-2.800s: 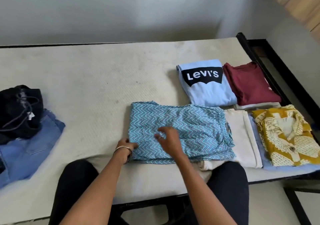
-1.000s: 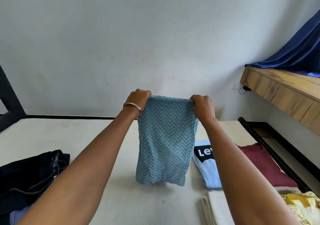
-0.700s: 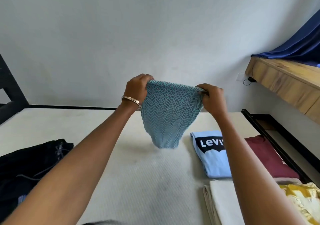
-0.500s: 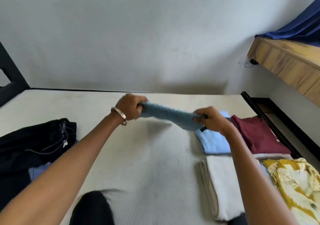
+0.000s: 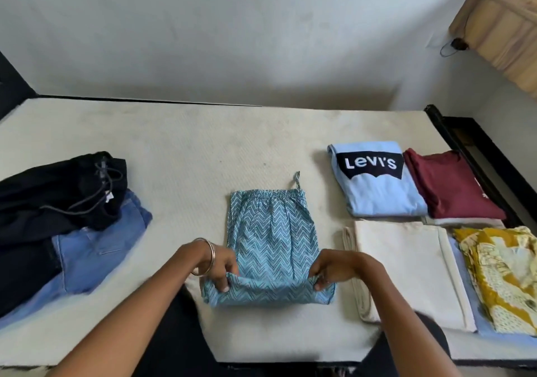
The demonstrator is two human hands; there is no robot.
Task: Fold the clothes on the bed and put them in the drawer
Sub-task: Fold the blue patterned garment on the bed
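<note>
A blue chevron-patterned garment [image 5: 271,231] lies flat in the middle of the bed [image 5: 186,150], its elastic waistband and drawstring at the far end. My left hand [image 5: 219,266] pinches its near left corner and my right hand [image 5: 331,269] pinches its near right corner; the near edge is bunched between them. Folded pieces lie to the right: a light blue Levi's shirt [image 5: 377,185], a maroon shirt [image 5: 450,185], a cream cloth [image 5: 412,272] and a yellow printed shirt [image 5: 505,278]. No drawer is in view.
Unfolded black trousers [image 5: 58,190] lie over blue jeans [image 5: 96,249] at the bed's left. A black bed frame [image 5: 470,144] runs along the right side. A wooden shelf [image 5: 499,28] juts from the wall at top right. My knees show at the bed's near edge.
I lifted the chevron garment off the bed, held it hanging by its top, then swung it down; it now lies flat on the mattress, narrower than before. The view tilted back down.
</note>
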